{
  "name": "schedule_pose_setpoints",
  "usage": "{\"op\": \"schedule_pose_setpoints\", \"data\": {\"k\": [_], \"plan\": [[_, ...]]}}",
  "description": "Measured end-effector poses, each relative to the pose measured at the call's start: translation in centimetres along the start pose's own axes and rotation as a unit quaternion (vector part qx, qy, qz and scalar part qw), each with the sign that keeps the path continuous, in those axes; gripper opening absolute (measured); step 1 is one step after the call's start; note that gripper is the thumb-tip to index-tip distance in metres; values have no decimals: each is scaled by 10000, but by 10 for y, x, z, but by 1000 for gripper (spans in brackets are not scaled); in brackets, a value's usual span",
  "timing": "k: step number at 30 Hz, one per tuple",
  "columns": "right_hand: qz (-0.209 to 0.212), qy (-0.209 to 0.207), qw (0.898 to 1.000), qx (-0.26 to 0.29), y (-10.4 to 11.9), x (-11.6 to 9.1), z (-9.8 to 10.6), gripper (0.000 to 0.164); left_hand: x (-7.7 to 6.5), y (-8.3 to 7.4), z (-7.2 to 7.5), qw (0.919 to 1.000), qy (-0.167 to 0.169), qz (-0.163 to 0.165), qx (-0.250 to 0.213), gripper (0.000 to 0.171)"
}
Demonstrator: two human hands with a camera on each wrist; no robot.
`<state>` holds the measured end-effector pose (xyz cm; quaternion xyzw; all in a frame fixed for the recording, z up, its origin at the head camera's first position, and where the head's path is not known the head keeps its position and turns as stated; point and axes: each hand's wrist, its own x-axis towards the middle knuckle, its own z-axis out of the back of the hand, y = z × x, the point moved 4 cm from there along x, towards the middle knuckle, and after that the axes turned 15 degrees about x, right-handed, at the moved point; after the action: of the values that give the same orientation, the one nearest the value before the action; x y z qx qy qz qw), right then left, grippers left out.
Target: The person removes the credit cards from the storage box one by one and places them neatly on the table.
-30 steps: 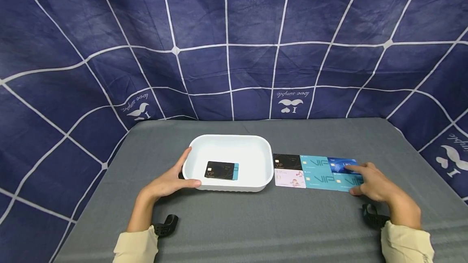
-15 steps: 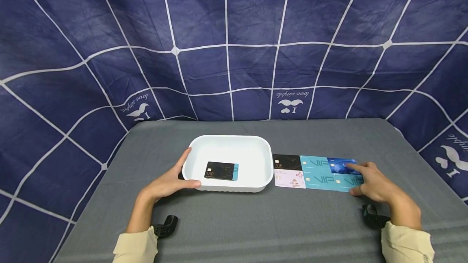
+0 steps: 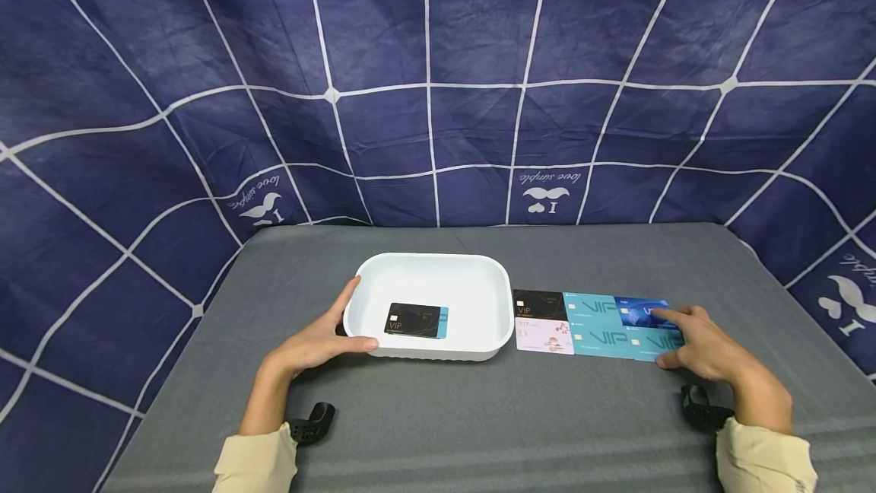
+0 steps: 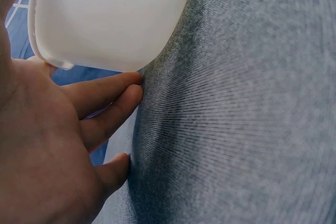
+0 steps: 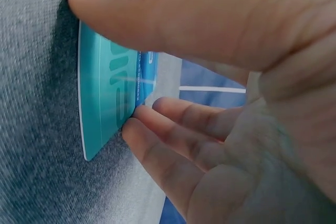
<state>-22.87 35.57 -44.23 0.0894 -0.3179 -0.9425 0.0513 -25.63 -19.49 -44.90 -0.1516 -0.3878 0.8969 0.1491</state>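
Note:
A white plastic tray (image 3: 472, 295) sits left of the middle in the head view. Inside lies a black VIP card (image 3: 412, 321), partly covering a teal card (image 3: 442, 322). My left hand (image 3: 315, 341) holds the tray's left end, thumb at the near rim and index finger at the left rim. Against the tray's right side lie a black card (image 3: 541, 304), a pink card (image 3: 544, 335), a blue card (image 3: 636, 310) and several teal cards (image 3: 602, 338). My right hand (image 3: 701, 345) touches the right end, index finger over the blue card, thumb by the near edge.
Grey cloth (image 3: 499, 424) covers the table under everything. A dark blue curtain with white lines (image 3: 472, 128) stands behind and along both sides. A black band with a camera mount sits on each wrist, the left mount (image 3: 313, 423) close above the cloth.
Both hands, the tray and the cards keep their places. The whole head view has shifted very slightly.

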Motion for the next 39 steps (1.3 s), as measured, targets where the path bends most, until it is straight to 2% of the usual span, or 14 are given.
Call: {"op": "schedule_pose_setpoints", "data": {"k": [5, 10, 14, 19, 28, 30, 33, 36, 39], "plan": [[213, -292, 9993, -48, 7, -2, 6, 74, 0, 0, 0, 9999, 8, 42, 98, 114], [547, -760, 9956, 68, 27, -1, 9, 60, -1, 1, 1, 9999, -7, 56, 131, 114], [885, -1127, 9893, 274, 53, 3, 3, 47, -3, 2, 2, 9999, -14, 58, 112, 114], [1685, -1421, 9733, 646, 95, 9, -15, 33, -5, 3, 3, 9999, -40, 48, 110, 114], [2657, -1116, 9492, 1262, 168, 8, -51, 23, -6, 5, 4, 9999, -59, -12, 93, 113], [2872, -988, 9386, 1636, 185, 4, -57, 22, -5, 5, 3, 10000, -47, -21, 55, 113], [3171, -792, 9170, 2287, 211, -5, -67, 22, -4, 4, 2, 10000, -17, -29, 24, 114], [3351, -770, 9006, 2657, 234, -12, -77, 23, -1, 2, 1, 10000, 4, -58, 3, 114], [3269, -789, 8996, 2786, 250, -12, -90, 23, 0, 2, 1, 10000, 5, -40, 15, 115]]}}
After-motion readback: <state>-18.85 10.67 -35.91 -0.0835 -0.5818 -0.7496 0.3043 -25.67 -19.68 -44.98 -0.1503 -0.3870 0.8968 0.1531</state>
